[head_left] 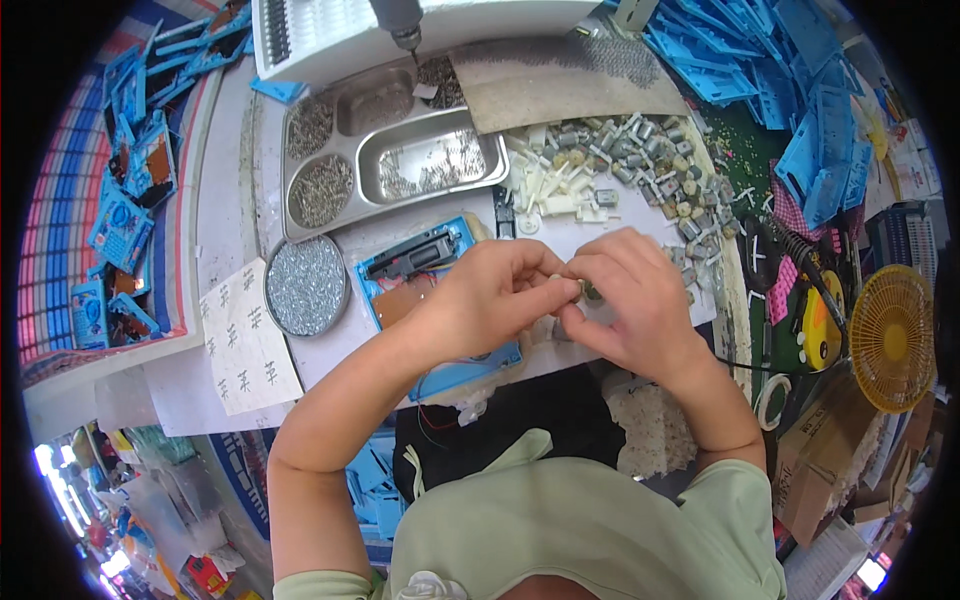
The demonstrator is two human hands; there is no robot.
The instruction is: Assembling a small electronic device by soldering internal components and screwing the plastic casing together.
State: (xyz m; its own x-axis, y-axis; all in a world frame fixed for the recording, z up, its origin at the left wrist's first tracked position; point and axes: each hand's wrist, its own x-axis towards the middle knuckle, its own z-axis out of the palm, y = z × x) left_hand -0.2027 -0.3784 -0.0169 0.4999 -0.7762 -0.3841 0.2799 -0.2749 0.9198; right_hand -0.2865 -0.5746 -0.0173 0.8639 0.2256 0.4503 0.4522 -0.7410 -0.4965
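Note:
My left hand [510, 290] and my right hand [630, 300] meet over the front of the bench, thumbs and fingertips pinched together. Between them is a small part [591, 291], mostly covered by the fingers; a greenish-brassy bit shows, and its kind is unclear. Under my left wrist lies an opened blue plastic casing [462, 372] with thin wires and a black molded piece [410, 254] inside. Just beyond the hands spreads a pile of small metal motors [690, 195], with white plastic parts [535, 185] on its left side.
A steel compartment tray [490, 182] of screws and springs stands behind, below a hanging screwdriver bit [408, 38]. A round dish [308, 285] of tiny metal pieces is at left. Blue casings [120, 230] heap up on both sides. A yellow basket [892, 338] sits far right.

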